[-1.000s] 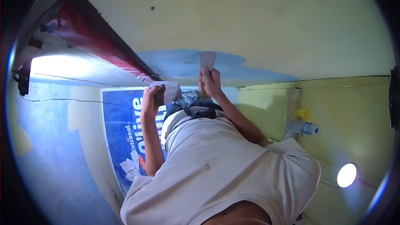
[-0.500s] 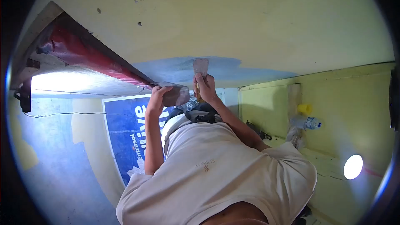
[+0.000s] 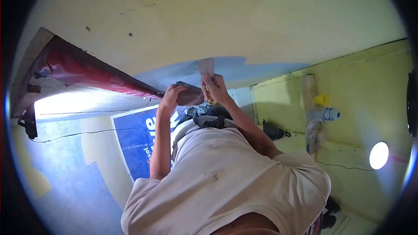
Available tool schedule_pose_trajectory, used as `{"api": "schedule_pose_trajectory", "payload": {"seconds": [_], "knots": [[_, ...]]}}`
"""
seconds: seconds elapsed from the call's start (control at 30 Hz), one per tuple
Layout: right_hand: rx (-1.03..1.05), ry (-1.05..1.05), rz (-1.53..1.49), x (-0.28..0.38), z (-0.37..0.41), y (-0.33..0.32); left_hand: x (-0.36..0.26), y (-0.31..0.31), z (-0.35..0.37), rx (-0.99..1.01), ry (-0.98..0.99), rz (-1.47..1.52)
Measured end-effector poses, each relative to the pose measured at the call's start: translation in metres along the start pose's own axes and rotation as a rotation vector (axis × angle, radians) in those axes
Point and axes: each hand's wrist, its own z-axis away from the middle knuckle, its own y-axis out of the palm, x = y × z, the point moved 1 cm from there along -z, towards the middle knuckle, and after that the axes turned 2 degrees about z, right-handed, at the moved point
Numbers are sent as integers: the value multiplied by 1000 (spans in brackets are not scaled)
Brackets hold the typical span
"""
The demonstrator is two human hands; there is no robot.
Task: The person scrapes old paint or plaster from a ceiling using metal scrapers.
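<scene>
My right hand (image 3: 214,89) is closed around the handle of a putty knife (image 3: 206,67), its flat grey blade pointing up over the blue-grey patch (image 3: 230,66) on the yellow wall (image 3: 261,21). Beside it, my left hand (image 3: 171,98) grips a broad, flat grey plate (image 3: 190,95), thumb over its upper edge. The plate's right end sits close to the fingers of my right hand, below the putty knife's blade. Most of the knife's handle is hidden in my grip.
A red-covered ledge (image 3: 91,67) slants down along the left. Below it hangs a blue printed banner (image 3: 135,141). On the right, a plastic bottle (image 3: 325,114), a yellow cup (image 3: 321,100) and a dark bag (image 3: 274,130) are by the wall. A bright round lamp (image 3: 379,156) glows there.
My left hand and the plate have shifted right, nearer the putty knife. The putty knife's blade now tilts slightly left. The whole view has turned a little.
</scene>
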Motion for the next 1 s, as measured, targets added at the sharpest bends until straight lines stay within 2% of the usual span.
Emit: {"api": "schedule_pose_trajectory", "payload": {"seconds": [0.07, 0.13, 0.2, 0.27, 0.37, 0.5, 0.9, 1.0], "knots": [[-30, -5, -12, -5, 4, -1, 9, -1, -19, 93, -150, 180], [-56, -2, -54, -7, 7, -5, 2, -4, -13, 109, -27, -68], [-54, 3, -69, -3, 8, -10, -3, -5, -8, 101, -10, -60], [-49, 13, -74, -3, 3, -7, 8, -17, -12, 76, -112, 200], [-48, 7, -93, -5, 6, -3, 18, -34, -9, 96, -209, 182], [-74, 56, -88, -2, 8, -10, 28, -47, 2, 23, -181, 135], [-34, 13, -53, 6, 13, -35, 30, -60, 13, 26, -212, 140], [-91, 43, -49, 3, 14, -36, 27, -57, 16, -7, -195, 121]]}}
